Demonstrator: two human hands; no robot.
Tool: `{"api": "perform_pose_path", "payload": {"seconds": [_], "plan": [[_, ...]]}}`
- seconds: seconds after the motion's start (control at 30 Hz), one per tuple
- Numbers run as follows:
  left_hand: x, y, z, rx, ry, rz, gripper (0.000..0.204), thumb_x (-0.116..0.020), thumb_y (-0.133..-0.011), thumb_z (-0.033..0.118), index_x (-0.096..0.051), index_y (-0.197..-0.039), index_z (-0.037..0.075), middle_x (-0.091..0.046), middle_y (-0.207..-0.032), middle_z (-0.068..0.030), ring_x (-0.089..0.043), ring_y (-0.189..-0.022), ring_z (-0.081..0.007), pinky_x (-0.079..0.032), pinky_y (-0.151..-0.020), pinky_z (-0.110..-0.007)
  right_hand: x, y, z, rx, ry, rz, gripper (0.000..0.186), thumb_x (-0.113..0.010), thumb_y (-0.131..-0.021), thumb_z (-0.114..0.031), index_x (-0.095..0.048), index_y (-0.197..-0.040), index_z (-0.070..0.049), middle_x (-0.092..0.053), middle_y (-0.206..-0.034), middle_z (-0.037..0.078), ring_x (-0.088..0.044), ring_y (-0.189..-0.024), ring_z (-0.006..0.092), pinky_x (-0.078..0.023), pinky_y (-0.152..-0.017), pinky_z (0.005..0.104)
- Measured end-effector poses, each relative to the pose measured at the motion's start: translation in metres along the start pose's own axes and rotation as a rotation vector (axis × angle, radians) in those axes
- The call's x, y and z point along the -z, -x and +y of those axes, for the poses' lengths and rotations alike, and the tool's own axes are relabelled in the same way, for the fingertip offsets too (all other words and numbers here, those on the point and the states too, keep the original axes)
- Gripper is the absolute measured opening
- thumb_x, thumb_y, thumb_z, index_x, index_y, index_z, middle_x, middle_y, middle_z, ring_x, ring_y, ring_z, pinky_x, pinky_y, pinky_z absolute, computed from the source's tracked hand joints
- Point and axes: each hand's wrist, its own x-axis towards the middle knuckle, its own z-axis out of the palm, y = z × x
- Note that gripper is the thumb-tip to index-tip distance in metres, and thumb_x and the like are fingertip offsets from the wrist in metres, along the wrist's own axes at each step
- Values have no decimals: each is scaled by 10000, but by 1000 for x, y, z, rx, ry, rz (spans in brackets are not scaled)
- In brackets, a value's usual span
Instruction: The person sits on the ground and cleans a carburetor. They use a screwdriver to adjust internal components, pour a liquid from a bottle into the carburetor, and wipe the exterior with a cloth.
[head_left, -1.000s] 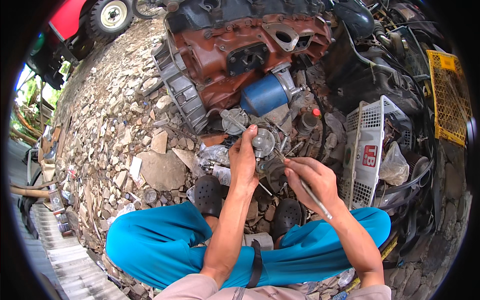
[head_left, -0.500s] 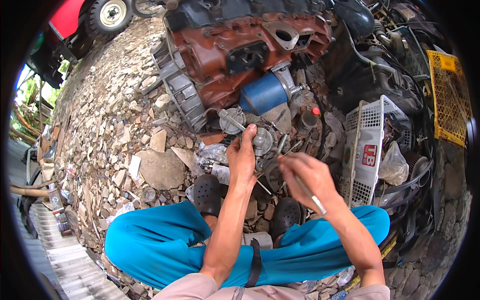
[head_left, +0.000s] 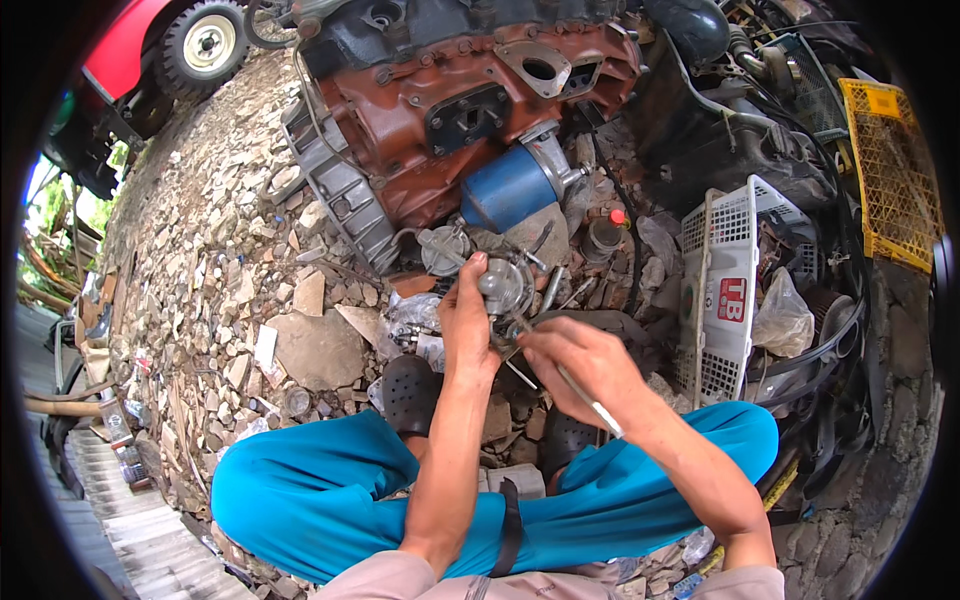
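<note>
My left hand (head_left: 466, 328) is closed around a round grey metal part with a domed top (head_left: 503, 288), thumb on its upper side. It looks like a small mechanical pump, though its underside is hidden. My right hand (head_left: 585, 365) pinches a slim metal rod-like tool (head_left: 603, 415) whose pale end sticks out toward my wrist. The tool's working end, hidden by my fingers, is close to the part's lower right edge. Just beyond my left thumb, a second round metal part (head_left: 441, 250) lies on the stones.
A brown-red engine block (head_left: 400, 125) with a blue cylindrical filter (head_left: 508, 190) stands ahead. To the right are a white plastic crate (head_left: 722, 300) and a yellow crate (head_left: 890, 180). Loose rubble covers the ground. A jar with a red cap (head_left: 603, 240) sits beyond my right hand.
My right hand has come in leftward and slightly down, bringing the tool up to the part. My left hand still holds the part. The whole view has shifted slightly.
</note>
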Motion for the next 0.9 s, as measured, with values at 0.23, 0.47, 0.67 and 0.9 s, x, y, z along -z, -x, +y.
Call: {"api": "perform_pose_path", "payload": {"seconds": [0.23,0.47,0.67,0.9], "plan": [[0,0,-4,78,61,-64,359,-599,-948,454,-640,-1022,105,-707,-894,-22,-684,-781,-149,-550,-674,-331,22,-13,1,5,8,156,169,-679,-822,44,-678,-986,1,-676,-908,140,-690,-786,317,-569,-676,374],[3,3,-1,71,76,-121,373,-574,-960,468,-635,-1016,105,-712,-899,-27,-687,-777,-161,-559,-675,-314,9,-4,0,9,-76,37,164,-669,-826,52,-681,-982,3,-679,-923,146,-690,-803,314,-566,-701,362],[-1,5,-2,64,111,-81,428,-584,-963,411,-662,-1016,-6,-727,-907,-117,-717,-784,-208,-584,-707,-342,0,4,-7,34,-77,65,149,-658,-829,55,-673,-967,2,-672,-911,155,-683,-788,308,-564,-676,370],[-4,12,2,28,119,-90,441,-544,-997,390,-644,-1043,-38,-729,-948,-145,-730,-799,-224,-603,-729,-343,-4,9,-8,62,-69,82,206,-703,-803,19,-652,-1001,-5,-658,-894,136,-674,-755,315,-564,-655,388]]}}
